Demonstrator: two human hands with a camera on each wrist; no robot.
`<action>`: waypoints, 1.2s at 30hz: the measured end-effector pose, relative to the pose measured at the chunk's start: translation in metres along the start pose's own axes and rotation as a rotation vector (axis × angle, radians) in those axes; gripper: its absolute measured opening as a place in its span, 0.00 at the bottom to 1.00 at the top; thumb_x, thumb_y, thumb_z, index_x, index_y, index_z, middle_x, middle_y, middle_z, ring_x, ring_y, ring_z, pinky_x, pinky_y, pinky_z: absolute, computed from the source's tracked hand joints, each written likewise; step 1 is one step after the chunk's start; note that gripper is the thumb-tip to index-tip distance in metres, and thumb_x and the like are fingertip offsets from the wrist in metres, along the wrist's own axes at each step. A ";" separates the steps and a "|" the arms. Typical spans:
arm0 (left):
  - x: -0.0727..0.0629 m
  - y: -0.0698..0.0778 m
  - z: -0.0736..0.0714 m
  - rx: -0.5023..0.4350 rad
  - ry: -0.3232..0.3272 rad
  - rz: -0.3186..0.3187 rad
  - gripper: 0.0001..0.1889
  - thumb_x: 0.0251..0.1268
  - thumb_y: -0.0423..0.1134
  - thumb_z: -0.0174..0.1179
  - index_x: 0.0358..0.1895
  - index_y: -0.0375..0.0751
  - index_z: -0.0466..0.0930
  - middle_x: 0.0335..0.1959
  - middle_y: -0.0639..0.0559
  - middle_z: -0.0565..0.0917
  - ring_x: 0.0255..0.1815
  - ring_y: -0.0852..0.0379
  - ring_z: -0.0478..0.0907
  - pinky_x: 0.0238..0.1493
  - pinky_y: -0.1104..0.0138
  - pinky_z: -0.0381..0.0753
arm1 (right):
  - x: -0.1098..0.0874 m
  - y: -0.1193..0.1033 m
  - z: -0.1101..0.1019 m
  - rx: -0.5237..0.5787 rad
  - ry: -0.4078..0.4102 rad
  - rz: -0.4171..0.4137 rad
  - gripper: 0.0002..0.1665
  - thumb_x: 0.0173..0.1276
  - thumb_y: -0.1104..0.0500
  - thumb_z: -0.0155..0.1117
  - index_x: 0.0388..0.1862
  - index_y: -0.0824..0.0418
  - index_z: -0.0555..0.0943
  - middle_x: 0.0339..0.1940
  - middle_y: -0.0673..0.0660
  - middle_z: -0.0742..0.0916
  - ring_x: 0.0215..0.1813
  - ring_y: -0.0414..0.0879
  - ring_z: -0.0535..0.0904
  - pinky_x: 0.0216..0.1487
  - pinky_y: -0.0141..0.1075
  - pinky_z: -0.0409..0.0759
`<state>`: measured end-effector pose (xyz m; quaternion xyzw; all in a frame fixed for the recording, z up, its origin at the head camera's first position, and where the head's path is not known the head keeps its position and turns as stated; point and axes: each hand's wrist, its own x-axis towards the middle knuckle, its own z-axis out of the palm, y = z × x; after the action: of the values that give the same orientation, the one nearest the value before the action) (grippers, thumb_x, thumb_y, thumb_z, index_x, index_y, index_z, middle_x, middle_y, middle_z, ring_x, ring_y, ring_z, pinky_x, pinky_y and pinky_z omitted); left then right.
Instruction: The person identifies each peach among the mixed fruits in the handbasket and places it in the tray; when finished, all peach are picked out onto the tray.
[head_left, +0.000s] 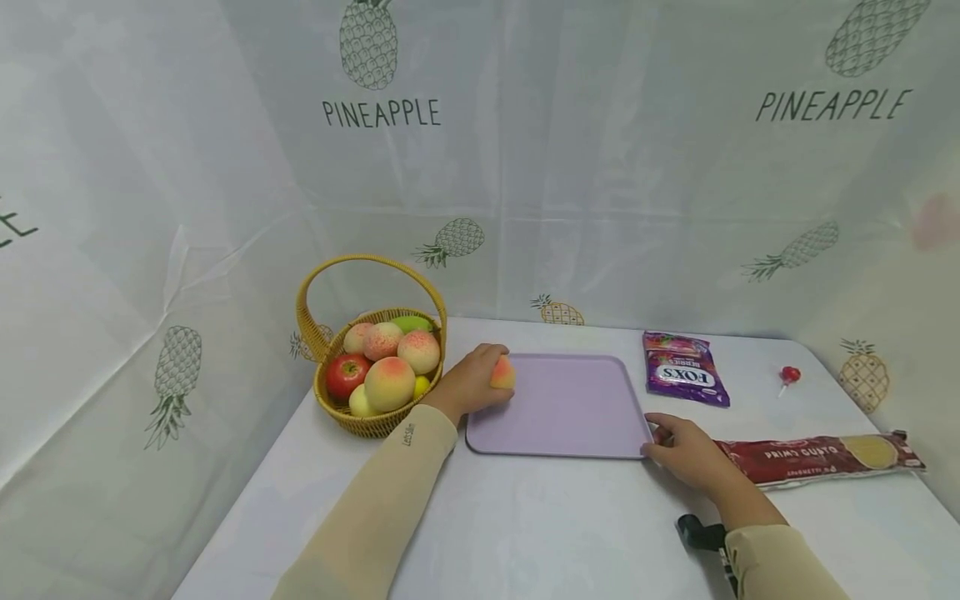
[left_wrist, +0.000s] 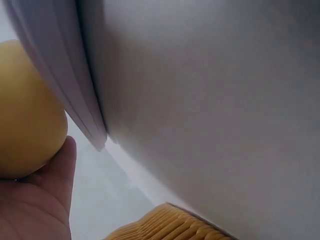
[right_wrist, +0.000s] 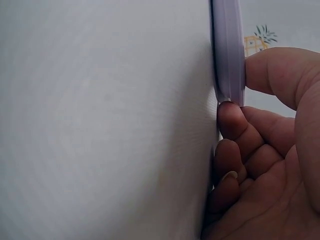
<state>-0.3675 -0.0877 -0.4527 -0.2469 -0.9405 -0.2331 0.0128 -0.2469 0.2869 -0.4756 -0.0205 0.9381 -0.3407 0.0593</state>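
My left hand (head_left: pixel 474 383) grips a yellow-and-pink peach (head_left: pixel 503 373) at the left side of a flat lilac tray (head_left: pixel 566 408). In the left wrist view the peach (left_wrist: pixel 27 115) shows its yellow side, with one finger along its lower edge and the tray's rim (left_wrist: pixel 55 65) close beside it. At the tray's front right corner my right hand (head_left: pixel 686 450) pinches the rim. The right wrist view shows the thumb on top of the tray edge (right_wrist: pixel 229 55) and curled fingers below it.
Left of the tray stands a yellow wicker basket (head_left: pixel 367 427) full of peaches, a red apple (head_left: pixel 347 377) and other fruit. To the right lie a purple Fox's berries bag (head_left: pixel 682 369), a red lollipop (head_left: pixel 790 375) and a red spaghetti packet (head_left: pixel 817 458). Pineapple-print cloth hangs behind.
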 end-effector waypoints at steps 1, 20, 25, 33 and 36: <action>0.000 0.000 0.000 -0.001 -0.004 -0.006 0.40 0.61 0.55 0.70 0.75 0.51 0.64 0.74 0.52 0.68 0.71 0.53 0.71 0.74 0.57 0.71 | 0.000 0.000 0.000 0.003 0.000 0.004 0.40 0.67 0.56 0.71 0.74 0.70 0.69 0.41 0.57 0.81 0.42 0.49 0.76 0.37 0.37 0.77; 0.003 0.006 -0.003 0.018 -0.053 -0.043 0.41 0.62 0.56 0.69 0.75 0.48 0.63 0.72 0.49 0.70 0.66 0.55 0.73 0.71 0.61 0.72 | 0.001 -0.003 -0.003 -0.007 0.009 -0.004 0.39 0.67 0.56 0.71 0.73 0.70 0.69 0.40 0.57 0.81 0.42 0.49 0.76 0.38 0.38 0.76; 0.004 0.005 -0.003 -0.002 -0.081 -0.100 0.43 0.61 0.59 0.69 0.76 0.48 0.61 0.70 0.47 0.71 0.63 0.54 0.74 0.69 0.59 0.74 | 0.001 -0.002 -0.002 -0.004 0.006 0.000 0.39 0.67 0.56 0.71 0.73 0.69 0.70 0.40 0.56 0.81 0.42 0.49 0.75 0.38 0.38 0.76; 0.007 0.006 -0.003 -0.008 -0.100 -0.106 0.42 0.62 0.61 0.68 0.75 0.47 0.63 0.68 0.46 0.72 0.59 0.54 0.75 0.67 0.58 0.75 | 0.001 0.000 -0.001 -0.017 0.006 -0.004 0.38 0.68 0.56 0.70 0.73 0.69 0.70 0.40 0.56 0.81 0.42 0.49 0.75 0.38 0.37 0.76; 0.006 0.007 -0.004 -0.001 -0.095 -0.100 0.42 0.62 0.61 0.68 0.74 0.47 0.64 0.67 0.46 0.73 0.58 0.54 0.75 0.66 0.59 0.75 | 0.000 -0.001 -0.001 -0.018 0.007 -0.011 0.39 0.67 0.56 0.71 0.73 0.70 0.70 0.39 0.56 0.81 0.41 0.49 0.76 0.38 0.37 0.76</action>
<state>-0.3701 -0.0815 -0.4450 -0.2105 -0.9510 -0.2221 -0.0437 -0.2471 0.2867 -0.4746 -0.0251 0.9413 -0.3324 0.0540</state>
